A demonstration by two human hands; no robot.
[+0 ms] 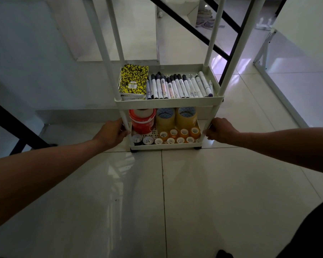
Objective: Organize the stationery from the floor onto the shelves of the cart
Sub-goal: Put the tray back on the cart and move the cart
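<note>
A white cart (168, 103) stands on the tiled floor in front of me. Its middle shelf holds a stack of yellow-and-black notebooks (133, 81) on the left and a row of several markers (179, 86) on the right. On the bottom shelf sit a red-rimmed tape roll (142, 122), two big clear tape rolls (176, 119) and several small tape rolls (177, 136). My left hand (113, 132) grips the cart's front left post just above the bottom shelf. My right hand (220, 130) grips the front right post at the same height.
A white wall runs behind and left of the cart. Black diagonal beams (229, 21) cross behind it. A white table frame (263, 58) stands at the right. A dark frame (11, 127) is at the left. Glossy tiles lie between me and the cart.
</note>
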